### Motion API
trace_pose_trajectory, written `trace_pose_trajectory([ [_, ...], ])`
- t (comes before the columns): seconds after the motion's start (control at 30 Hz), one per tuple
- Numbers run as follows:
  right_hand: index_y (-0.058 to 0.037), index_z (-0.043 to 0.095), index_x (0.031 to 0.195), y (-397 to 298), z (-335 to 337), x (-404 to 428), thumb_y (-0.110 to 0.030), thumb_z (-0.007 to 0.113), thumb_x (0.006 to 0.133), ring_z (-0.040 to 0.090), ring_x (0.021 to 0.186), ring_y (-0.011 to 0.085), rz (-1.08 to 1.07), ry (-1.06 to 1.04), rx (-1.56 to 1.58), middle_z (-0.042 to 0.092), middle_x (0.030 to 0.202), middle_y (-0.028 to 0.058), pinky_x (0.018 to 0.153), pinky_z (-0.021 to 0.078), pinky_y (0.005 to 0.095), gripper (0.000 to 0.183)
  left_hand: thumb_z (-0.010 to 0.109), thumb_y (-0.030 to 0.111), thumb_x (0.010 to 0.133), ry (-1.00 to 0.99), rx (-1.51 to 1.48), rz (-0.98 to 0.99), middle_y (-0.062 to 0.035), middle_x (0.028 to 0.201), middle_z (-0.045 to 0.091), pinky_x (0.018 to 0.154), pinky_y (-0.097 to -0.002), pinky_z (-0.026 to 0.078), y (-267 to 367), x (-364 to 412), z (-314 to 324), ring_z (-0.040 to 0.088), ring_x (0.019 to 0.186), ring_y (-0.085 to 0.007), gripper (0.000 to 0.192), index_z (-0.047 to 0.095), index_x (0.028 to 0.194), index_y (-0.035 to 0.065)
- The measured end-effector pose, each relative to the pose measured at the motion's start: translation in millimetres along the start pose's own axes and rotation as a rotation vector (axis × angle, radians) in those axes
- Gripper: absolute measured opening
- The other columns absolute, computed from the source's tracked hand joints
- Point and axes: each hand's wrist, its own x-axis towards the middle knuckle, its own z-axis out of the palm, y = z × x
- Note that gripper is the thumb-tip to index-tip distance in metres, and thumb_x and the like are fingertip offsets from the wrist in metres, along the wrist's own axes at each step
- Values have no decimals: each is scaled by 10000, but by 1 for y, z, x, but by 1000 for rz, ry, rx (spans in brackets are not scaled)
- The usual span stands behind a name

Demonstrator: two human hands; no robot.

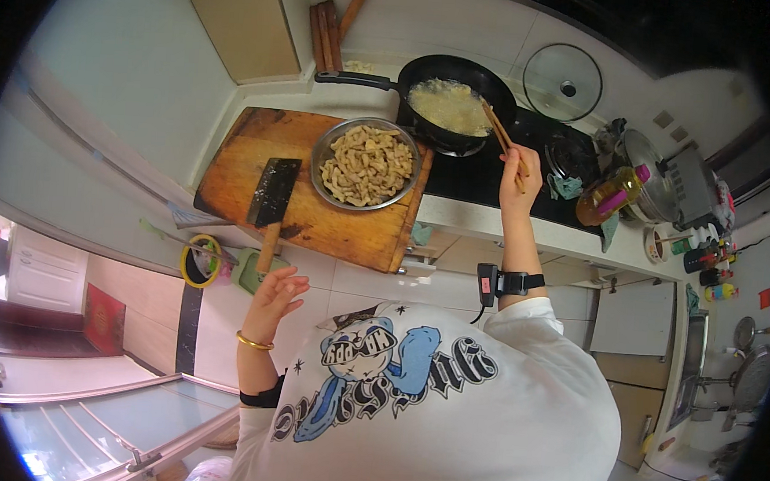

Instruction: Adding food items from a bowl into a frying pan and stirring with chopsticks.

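Observation:
My right hand (520, 176) grips a pair of wooden chopsticks (501, 134), whose tips reach into the right side of a black frying pan (500, 92). Pale pieces of food bubble in oil (447, 105) inside the pan, which sits on a black cooktop (465, 179). Left of it, a round metal bowl (316, 170) full of battered strips (367, 165) rests on a thick wooden cutting board (231, 165). A cleaver (274, 197) lies on the board, its wooden handle sticking out past the front edge. Just below that handle is my left hand (277, 295), fingers apart, holding nothing.
A glass lid (562, 83) leans on the wall behind the cooktop. An oil bottle (609, 196), a green cloth (565, 187) and a lidded pot (650, 171) stand to the right. A yellow-rimmed bin (188, 269) is on the floor at left, near a green dustpan (251, 272).

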Motion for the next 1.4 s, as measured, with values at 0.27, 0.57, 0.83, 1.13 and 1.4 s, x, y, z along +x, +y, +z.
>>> trace_pose_trajectory([
  [0.27,-15,587,917,-10,-7,-4,-91,540,855,577,737,285,-55,-142,-206,561,881,131,644,468,320,108,495,189,918,-7,-32,-26,-50,1144,565,857,-283,440,1,-3,-1,536,1072,-157,325,429,1226,109],
  [0.57,-23,595,922,-10,-21,-8,-103,552,855,586,744,293,-90,-159,-214,564,898,129,633,474,328,112,515,234,912,-10,1,-18,-61,1144,569,840,-281,454,-2,-1,1,549,1061,-170,341,432,1223,123],
  [0.83,-50,608,940,-15,-37,-12,-96,567,849,594,726,281,-158,-236,-246,577,917,112,615,481,314,110,528,269,903,-24,-13,-9,-71,1132,570,848,-305,453,-2,3,3,543,1066,-179,380,425,1231,107],
  [1.13,-9,598,968,-32,-34,-23,-80,543,869,590,788,266,-171,-228,-226,580,938,142,667,481,293,133,512,280,911,-43,26,-19,-55,1134,563,863,-309,444,7,7,1,536,1071,-163,383,417,1239,107],
  [1.4,-1,613,948,-42,-18,-32,-107,521,893,601,812,234,-176,-194,-260,594,930,135,701,484,297,151,490,253,921,-89,30,11,-43,1149,552,872,-292,435,5,0,-34,532,1068,-144,359,414,1243,112],
])
